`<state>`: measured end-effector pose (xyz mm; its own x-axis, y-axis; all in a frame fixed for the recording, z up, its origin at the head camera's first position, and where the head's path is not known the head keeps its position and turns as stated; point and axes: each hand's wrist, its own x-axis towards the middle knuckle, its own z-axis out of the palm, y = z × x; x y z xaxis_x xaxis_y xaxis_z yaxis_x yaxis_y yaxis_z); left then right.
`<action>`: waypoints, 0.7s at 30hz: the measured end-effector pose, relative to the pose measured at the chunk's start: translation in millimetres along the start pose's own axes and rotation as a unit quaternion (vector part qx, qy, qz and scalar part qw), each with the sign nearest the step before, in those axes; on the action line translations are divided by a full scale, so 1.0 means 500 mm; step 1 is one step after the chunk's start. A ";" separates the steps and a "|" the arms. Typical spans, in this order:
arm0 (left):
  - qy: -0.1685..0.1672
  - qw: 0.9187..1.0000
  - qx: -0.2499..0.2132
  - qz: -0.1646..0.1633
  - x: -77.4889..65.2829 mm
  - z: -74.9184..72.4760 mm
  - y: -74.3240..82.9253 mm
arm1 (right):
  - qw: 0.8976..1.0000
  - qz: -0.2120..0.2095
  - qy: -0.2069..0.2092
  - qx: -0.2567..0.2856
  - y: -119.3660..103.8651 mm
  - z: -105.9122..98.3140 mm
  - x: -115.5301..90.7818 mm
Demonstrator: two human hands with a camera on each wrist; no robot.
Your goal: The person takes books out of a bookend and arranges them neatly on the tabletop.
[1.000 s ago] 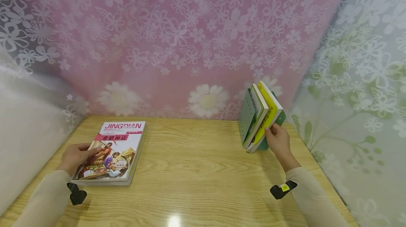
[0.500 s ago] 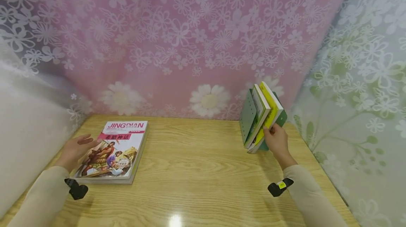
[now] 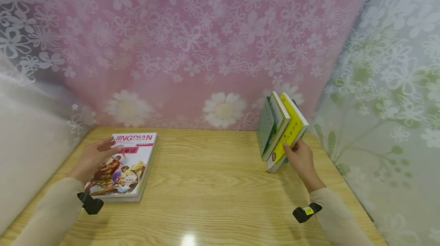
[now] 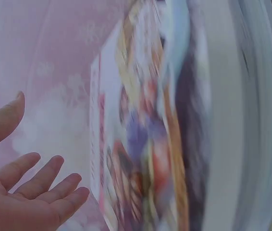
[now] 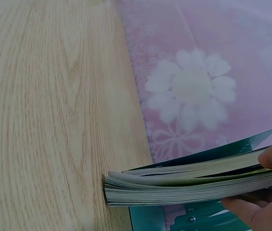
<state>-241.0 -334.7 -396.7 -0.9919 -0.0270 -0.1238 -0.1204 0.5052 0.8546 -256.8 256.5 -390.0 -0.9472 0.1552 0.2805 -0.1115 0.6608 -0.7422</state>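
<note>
My left hand (image 3: 94, 158) hovers over the left part of a paperback (image 3: 135, 165) with a white and pink cover and painted figures, which lies flat on the table. In the left wrist view, the fingers of that hand (image 4: 35, 187) are spread and hold nothing. At the right, my right hand (image 3: 301, 161) pinches a yellow book (image 3: 290, 129) by its lower right edge, thumb on the cover. The yellow book leans beside a green and white book (image 3: 280, 125) in a green metal bookend (image 3: 264, 127). In the right wrist view, its page edges (image 5: 193, 195) lie between thumb and fingers (image 5: 246, 209).
The wood-grain table (image 3: 206, 185) stretches between the two groups of books. A pink flowered curtain (image 3: 172, 47) stands behind it, with a pale flowered sheet (image 3: 388, 123) at the right and a white one (image 3: 31, 135) at the left.
My left hand has let go of the paperback, lifted and moved up over its cover. My right hand has drawn the yellow book slightly out and tilted it, so more of its cover shows.
</note>
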 end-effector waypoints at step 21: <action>-0.002 0.991 -0.102 0.092 0.015 0.152 0.102 | 1.000 0.008 0.001 0.014 0.011 0.007 0.002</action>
<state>-251.7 -243.6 -392.2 -0.9978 0.0519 0.0416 0.0559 0.3158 0.9472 -259.3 257.5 -396.0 -0.9481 0.1670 0.2706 -0.1055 0.6375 -0.7632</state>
